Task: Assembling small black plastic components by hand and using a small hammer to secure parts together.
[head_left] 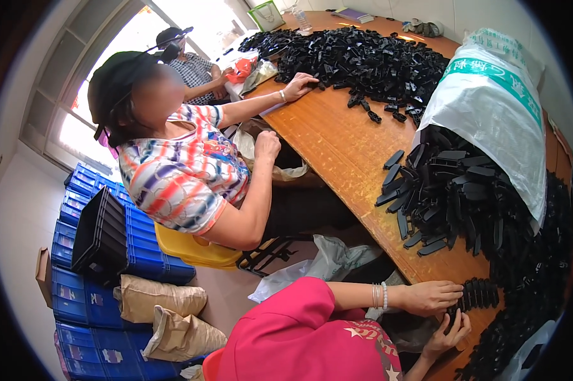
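Observation:
My left hand (436, 297), with bracelets at its wrist, lies palm down at the table's near edge. Its fingers are drawn together on the end of a neat row of slim black plastic pieces (481, 294). Just below it, my right hand (447, 338) pinches a small black plastic piece (452, 313) between thumb and fingers, partly hidden by them. Beyond the row spreads a heap of loose black pieces (528, 273). Longer black plastic parts (464, 181) spill from a white woven sack (483, 111) lying on the wooden table (324, 146).
A co-worker in a patterned shirt (172, 171) sits to the left, one hand by a large black pile (363, 63); another person (194, 70) sits farther back. Blue crates (86, 295), a black crate (99, 235) and brown paper sacks (162, 298) stand behind.

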The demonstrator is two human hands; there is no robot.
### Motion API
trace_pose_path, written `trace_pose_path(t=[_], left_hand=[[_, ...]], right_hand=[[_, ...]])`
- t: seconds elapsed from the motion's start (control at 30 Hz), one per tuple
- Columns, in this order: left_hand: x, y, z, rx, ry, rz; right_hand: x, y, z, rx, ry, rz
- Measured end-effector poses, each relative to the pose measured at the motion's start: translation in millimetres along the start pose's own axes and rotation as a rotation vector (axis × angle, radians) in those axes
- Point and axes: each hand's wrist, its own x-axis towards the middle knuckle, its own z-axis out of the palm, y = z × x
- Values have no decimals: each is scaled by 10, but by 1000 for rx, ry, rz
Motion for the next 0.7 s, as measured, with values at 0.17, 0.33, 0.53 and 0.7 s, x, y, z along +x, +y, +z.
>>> trace_pose_path(t=[0.17,0.33,0.53,0.7], left_hand=[[-4,25,-15,-20,5,-21],[1,64,67,-55,18,-1],[-44,29,-57,-11,-26,-93],[132,56,-192,18,-158,-108]], right_hand=[[-19,-15,-3,17,-9,8],[-130,46,-31,0,58,36],[4,-82,74,30,51,30],[159,-62,-116,138,151,44]])
